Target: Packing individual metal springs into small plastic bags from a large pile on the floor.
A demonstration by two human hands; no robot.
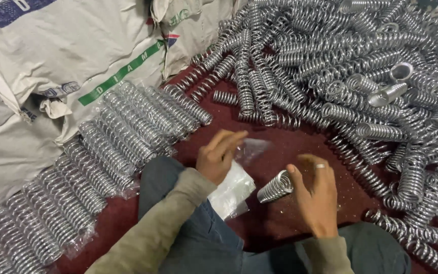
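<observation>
Your right hand [316,199] kept a partly closed grip on one short steel spring [276,186], fingers curled about its near end and thumb against the coils; the spring lay low over the dark red floor covering [285,147], between your hands. Your left hand [219,155] was open, fingers extended, and touched the clear plastic bag [234,189] that lay over your knee; whether it pinched the film could not be told, as the hand was blurred.

Progress, as a judgement from the layout:
1. Done: bagged springs [92,162] lay in a side-by-side row to your left, from the near corner up to the grey sacks [51,61]. The row held upward of twenty long springs; the wrap and overlap prevented an exact count.
2. In hand: one spring and one bag.
3. Left: the loose pile of springs [361,76] on your right, far larger than the bagged row and well past a hundred pieces, too tangled to count. The greater part of the work appeared outstanding.

Grey sacks counted: at least three.
</observation>
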